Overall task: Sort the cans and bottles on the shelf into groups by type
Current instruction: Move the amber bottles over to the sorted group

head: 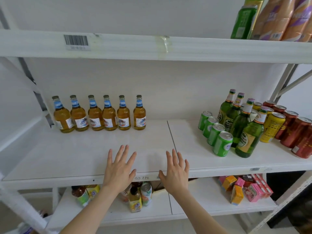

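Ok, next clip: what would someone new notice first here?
Two spread, empty hands, the left hand and right hand, lie side by side at the front edge of the middle shelf. At its back left stands a neat row of six amber bottles. On its right, green cans, green bottles, yellow cans and red cans crowd together in lines.

We see six amber bottles point(109, 115) with blue-and-white labels, upright in a row along the shelf's point(101, 149) back edge, toward the left. Near the right edge stand four green cans point(216, 134) in a diagonal line, green bottles point(239, 122) just beside them, then yellow cans point(272, 127) and red cans point(293, 132).
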Demonstrator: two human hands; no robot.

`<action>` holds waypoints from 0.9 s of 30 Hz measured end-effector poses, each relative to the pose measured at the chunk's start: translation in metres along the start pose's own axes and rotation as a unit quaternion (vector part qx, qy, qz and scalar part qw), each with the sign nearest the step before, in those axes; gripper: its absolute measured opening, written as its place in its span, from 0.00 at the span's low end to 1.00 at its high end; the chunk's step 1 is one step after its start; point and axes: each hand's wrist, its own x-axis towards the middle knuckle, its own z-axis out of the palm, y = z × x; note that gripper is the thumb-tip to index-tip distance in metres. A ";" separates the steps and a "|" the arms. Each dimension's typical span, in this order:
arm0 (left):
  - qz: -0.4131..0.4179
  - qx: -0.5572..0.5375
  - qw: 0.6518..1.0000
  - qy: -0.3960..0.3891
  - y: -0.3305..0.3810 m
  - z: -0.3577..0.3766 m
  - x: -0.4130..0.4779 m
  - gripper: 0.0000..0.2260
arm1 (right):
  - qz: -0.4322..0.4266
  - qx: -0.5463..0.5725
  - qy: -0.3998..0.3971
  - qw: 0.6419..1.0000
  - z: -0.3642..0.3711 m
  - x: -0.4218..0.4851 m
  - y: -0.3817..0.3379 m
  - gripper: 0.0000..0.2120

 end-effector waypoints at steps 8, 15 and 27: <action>-0.011 0.011 1.000 -0.015 -0.054 0.009 0.021 0.31 | -0.015 -0.003 0.003 1.000 0.011 0.038 -0.047 0.36; -0.018 0.009 0.999 -0.027 -0.101 0.030 0.076 0.30 | -0.013 0.004 0.006 1.000 0.033 0.107 -0.074 0.36; -0.011 -0.042 0.997 0.062 -0.149 0.059 0.183 0.31 | 0.040 0.055 0.027 0.997 0.054 0.223 -0.100 0.39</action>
